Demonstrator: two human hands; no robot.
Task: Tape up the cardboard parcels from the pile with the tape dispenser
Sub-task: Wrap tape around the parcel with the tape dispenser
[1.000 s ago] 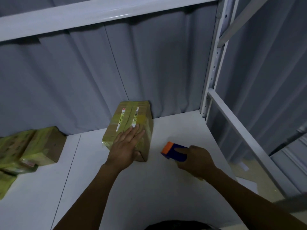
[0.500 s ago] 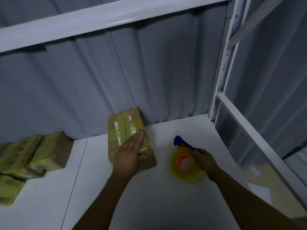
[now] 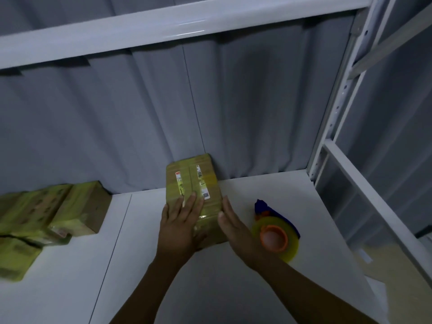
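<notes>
A cardboard parcel [image 3: 194, 183] wrapped in yellowish tape, with white labels on top, lies on the white shelf [image 3: 210, 288] against the grey curtain. My left hand [image 3: 180, 225] rests flat on its near top, fingers straight. My right hand [image 3: 236, 232] lies with straight fingers against the parcel's right side. The tape dispenser [image 3: 274, 232], blue with an orange hub and a yellow tape roll, lies on the shelf just right of my right hand, not held.
A pile of taped cardboard parcels [image 3: 46, 213] sits at the left of the shelf. A white shelf beam [image 3: 163, 22] runs overhead. A white rack upright [image 3: 336, 108] and its side rail [image 3: 374, 190] bound the right edge.
My right hand let go of the tape dispenser, which now lies on the shelf, and moved left to the parcel's right side. My left hand stayed on the parcel.
</notes>
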